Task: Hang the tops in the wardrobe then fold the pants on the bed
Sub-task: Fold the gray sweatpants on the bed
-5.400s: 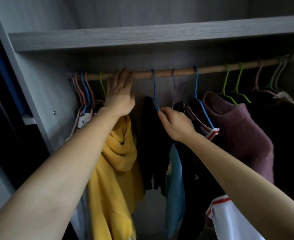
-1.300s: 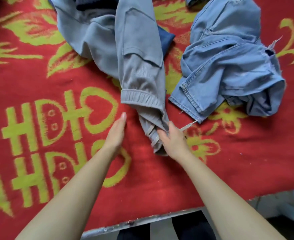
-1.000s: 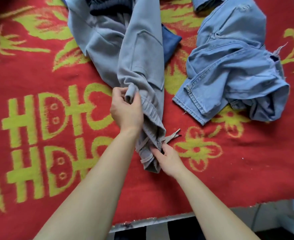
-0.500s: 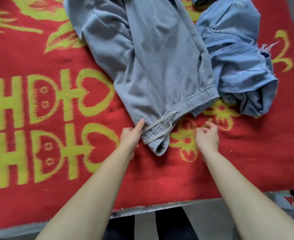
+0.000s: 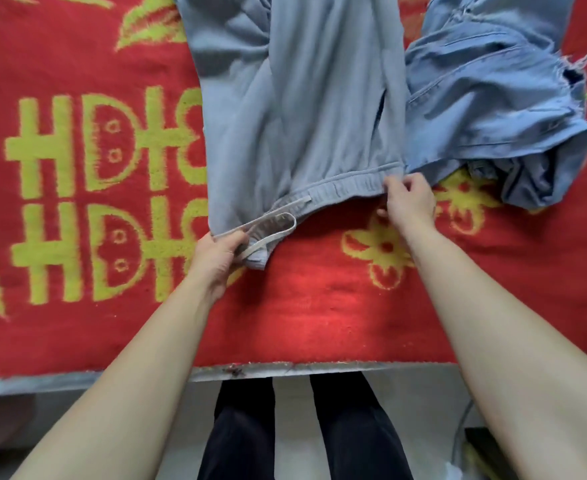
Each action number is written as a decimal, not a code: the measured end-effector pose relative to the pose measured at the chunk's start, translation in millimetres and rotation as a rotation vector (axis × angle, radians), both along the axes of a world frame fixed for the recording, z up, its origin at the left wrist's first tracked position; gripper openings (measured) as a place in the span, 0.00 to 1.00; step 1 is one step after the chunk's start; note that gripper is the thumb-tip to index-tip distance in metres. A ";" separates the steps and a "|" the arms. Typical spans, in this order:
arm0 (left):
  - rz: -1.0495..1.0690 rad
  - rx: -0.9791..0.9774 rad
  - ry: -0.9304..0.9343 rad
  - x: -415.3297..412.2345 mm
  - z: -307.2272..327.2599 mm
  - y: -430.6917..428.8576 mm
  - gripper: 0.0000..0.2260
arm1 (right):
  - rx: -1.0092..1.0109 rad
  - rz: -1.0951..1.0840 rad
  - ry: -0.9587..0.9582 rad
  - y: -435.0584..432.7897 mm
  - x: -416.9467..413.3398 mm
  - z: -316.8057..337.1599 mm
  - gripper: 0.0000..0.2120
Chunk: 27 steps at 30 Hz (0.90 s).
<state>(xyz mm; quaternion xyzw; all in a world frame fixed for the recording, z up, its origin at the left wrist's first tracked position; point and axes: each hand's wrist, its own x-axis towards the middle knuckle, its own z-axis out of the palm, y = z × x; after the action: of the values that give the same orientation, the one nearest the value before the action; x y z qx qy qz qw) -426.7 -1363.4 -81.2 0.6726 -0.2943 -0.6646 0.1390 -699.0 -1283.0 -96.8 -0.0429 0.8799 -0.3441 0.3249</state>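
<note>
Grey-blue sweatpants (image 5: 306, 109) lie spread on the red bed cover (image 5: 319, 306), waistband toward me, legs running out of view at the top. My left hand (image 5: 216, 258) grips the waistband's left corner, with the pale drawstring (image 5: 271, 225) looped beside my fingers. My right hand (image 5: 408, 199) pinches the waistband's right end. Crumpled light-blue jeans (image 5: 493, 105) lie to the right, partly under the sweatpants' edge.
The bed cover carries yellow-green characters (image 5: 105, 195) on the left and flower motifs (image 5: 385, 251) near my right arm. The bed's front edge (image 5: 285, 370) runs just below my forearms, with my dark-trousered legs (image 5: 302, 431) on the floor beneath.
The sweatpants have gone from bunched to spread flat. My right hand moved up and took the waistband's right end; my left hand kept the left corner. The view shifted closer.
</note>
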 end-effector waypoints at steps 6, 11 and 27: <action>0.240 0.051 -0.106 52.1 4.8 11.3 0.07 | -0.096 -0.156 -0.378 51.9 77.9 3.3 0.06; 0.220 0.170 0.005 58.5 37.3 44.4 0.19 | -0.002 -0.043 -0.373 62.0 72.9 53.6 0.07; -0.410 -1.156 -0.525 57.6 371.0 34.0 0.22 | -0.682 -0.181 0.057 76.7 102.9 436.9 0.21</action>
<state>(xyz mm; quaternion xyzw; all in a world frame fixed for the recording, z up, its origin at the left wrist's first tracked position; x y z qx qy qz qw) -369.1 -1329.3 289.8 0.5598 -0.7490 -0.2273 0.2719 -596.0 -1206.3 340.1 -0.0804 0.7234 -0.6441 0.2353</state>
